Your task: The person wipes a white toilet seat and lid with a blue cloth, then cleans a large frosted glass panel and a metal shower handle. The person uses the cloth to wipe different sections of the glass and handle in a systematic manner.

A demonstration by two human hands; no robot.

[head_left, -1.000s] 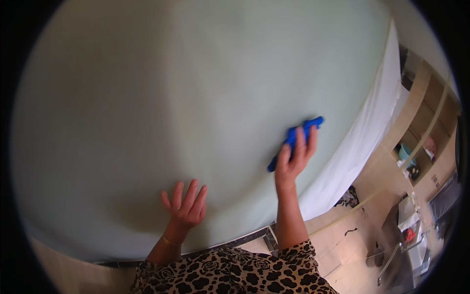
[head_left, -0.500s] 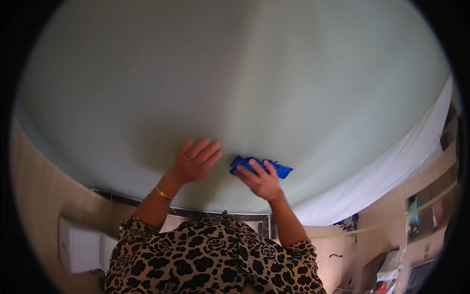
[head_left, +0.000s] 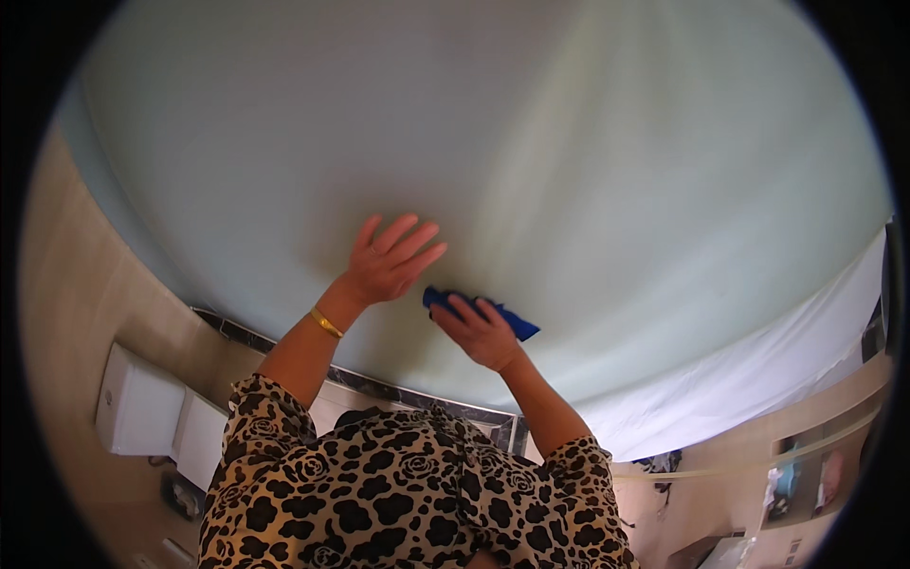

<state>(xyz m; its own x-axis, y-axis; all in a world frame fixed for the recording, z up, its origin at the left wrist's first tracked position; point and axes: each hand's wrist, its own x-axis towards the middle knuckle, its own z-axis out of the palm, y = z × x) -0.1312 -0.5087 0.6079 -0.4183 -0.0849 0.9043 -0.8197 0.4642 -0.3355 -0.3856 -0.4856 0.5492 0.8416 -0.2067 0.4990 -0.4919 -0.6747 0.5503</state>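
Observation:
In front of me spreads a broad, smooth, pale grey-green panel (head_left: 607,218); its material I cannot make out. My right hand (head_left: 483,334) presses a crumpled blue cloth (head_left: 517,325) against it, the cloth poking out past the fingers on both sides. Up and to the left of the cloth, my left hand (head_left: 386,266) has its fingers spread and holds nothing. It is beside the panel's surface, and whether it touches is hard to tell. A ring and a gold bracelet (head_left: 326,322) are on that arm.
A dark marbled edge strip (head_left: 379,384) runs along the panel's near side. At the left stands a white toilet (head_left: 142,403) by a beige tiled wall (head_left: 123,256). White sheeting (head_left: 720,408) hangs along the right, with shelves (head_left: 815,474) holding various items beyond it.
The left hand has moved up the panel and its fingers have spread wider. The right hand and blue cloth have shifted slightly left and up. The whole view has tilted a little.

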